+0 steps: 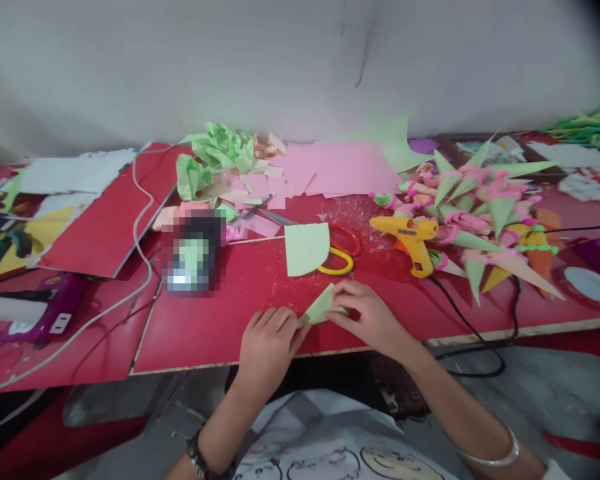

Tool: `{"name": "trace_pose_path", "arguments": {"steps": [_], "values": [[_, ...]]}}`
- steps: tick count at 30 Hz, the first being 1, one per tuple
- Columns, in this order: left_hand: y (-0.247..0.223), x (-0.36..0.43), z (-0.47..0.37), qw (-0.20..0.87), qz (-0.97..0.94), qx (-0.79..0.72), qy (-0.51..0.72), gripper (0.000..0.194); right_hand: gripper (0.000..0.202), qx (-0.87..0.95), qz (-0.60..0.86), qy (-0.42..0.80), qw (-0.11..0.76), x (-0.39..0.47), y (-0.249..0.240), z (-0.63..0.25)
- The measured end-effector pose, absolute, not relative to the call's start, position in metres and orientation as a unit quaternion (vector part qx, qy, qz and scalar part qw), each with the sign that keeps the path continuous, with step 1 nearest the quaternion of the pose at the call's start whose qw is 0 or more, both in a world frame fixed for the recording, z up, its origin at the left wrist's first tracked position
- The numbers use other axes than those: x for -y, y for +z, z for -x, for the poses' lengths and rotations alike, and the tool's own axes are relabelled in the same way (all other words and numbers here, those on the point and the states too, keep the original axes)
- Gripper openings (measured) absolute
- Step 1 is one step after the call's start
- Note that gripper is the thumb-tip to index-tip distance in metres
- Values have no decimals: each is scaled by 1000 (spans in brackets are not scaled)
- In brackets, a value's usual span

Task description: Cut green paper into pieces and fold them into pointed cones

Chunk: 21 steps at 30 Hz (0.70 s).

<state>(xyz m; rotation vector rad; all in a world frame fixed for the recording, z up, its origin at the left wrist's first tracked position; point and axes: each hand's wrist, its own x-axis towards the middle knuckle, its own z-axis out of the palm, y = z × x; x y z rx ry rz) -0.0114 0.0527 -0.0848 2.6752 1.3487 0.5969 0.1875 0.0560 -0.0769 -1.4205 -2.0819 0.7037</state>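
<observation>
Here, near the front edge of the red worktop (pixel 220 320), my left hand (pixel 269 340) and right hand (pixel 365 313) both pinch a small folded green paper piece (pixel 323 305), left fingers at its lower-left corner, right fingers curled over its right end. Just beyond it lie a larger green paper cutout (pixel 306 248) and yellow-and-red scissors (pixel 343 253). A yellow glue gun (pixel 411 239) stands to the right, beside a heap of green-and-pink paper cones (pixel 475 213).

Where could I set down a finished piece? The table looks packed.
Bare red table lies left of the left hand, below the blurred item. Another patch sits between the right hand and the glue gun. The paper cones crowd the right.
</observation>
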Motion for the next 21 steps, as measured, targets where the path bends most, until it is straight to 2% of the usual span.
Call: {"name": "trace_pose_path", "arguments": {"steps": [6, 21], "values": [[-88, -55, 11, 59, -848, -489, 197, 26, 30, 751, 571, 218, 250, -59, -83, -183], [-75, -61, 14, 127, -840, -521, 78, 20, 24, 774, 602, 97, 170, -59, -90, -179]]}}
